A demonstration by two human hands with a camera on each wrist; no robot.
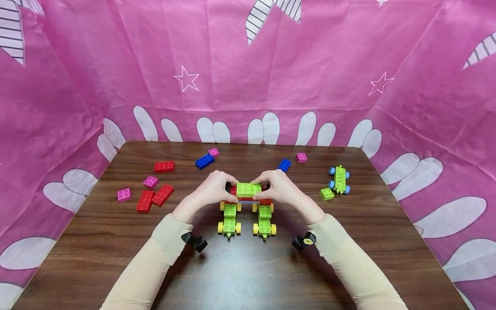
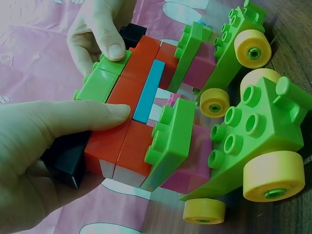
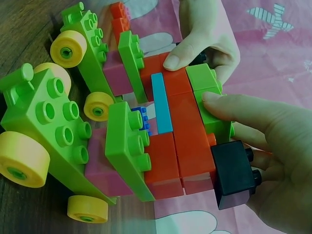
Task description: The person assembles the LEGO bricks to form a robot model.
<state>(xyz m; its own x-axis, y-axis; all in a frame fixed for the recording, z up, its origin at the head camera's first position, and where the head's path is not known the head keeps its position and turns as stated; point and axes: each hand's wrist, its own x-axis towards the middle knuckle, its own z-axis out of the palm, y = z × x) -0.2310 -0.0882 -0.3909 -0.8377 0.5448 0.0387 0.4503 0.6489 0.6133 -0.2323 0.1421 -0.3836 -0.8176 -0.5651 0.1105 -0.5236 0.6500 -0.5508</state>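
Note:
A toy brick build stands on two green wheeled bases (image 1: pixel 229 224) with yellow wheels (image 2: pixel 274 176). Pink bricks (image 2: pixel 197 158) and green plates (image 3: pixel 127 141) rise from the bases. Red bricks (image 3: pixel 192 122) and a thin blue piece (image 2: pixel 148 92) span both sides. Two lime green bricks (image 1: pixel 249 190) sit on top, with black bricks (image 3: pixel 234 168) at the outer ends. My left hand (image 1: pixel 214 187) grips the left end, thumb on the red front and fingers behind. At the other end my right hand (image 1: pixel 281 187) holds it, thumb against a lime brick, fingers partly hidden behind.
Loose red bricks (image 1: pixel 164 166) and pink bricks (image 1: pixel 124 195) lie to the left on the wooden table (image 1: pixel 248 275). Farther back are two blue bricks (image 1: pixel 204 161). A green base with blue wheels (image 1: pixel 339 180) and a small green brick (image 1: pixel 327 194) lie at right.

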